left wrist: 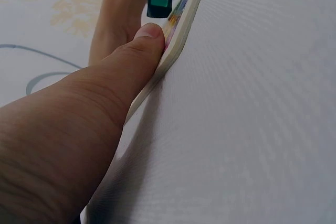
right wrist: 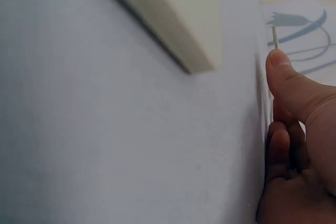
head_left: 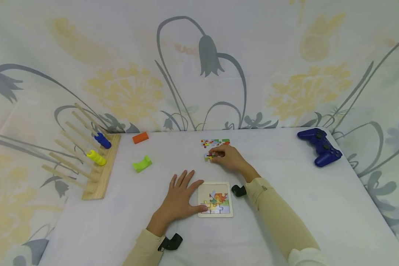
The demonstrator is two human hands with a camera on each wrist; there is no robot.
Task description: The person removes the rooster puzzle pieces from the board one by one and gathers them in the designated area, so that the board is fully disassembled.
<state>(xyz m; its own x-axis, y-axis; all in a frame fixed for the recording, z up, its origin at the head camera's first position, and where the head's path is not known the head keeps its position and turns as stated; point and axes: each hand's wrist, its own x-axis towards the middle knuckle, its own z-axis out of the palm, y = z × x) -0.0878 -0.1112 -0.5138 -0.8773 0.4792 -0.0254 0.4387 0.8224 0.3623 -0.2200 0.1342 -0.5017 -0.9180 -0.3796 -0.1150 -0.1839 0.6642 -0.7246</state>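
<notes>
We're looking at smooth wood on the puzzle frame, bare wood on the peg rack, plastic on the controller, matt cloth across the desk!

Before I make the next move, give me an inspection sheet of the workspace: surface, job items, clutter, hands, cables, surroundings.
Surface: white cloth.
Tray: part-filled; placed pieces at centre, right and bottom, upper left bare.
Loose pieces: in a row beyond the right hand.
Clutter: peg rack with blue beads and yellow beads, orange block, green block, controller far right.
Left hand: fingers spread, thumb over the tray's lower left.
Right hand: pinches a puzzle piece.
Cables: nothing seen.
Surroundings: floral backdrop.
</notes>
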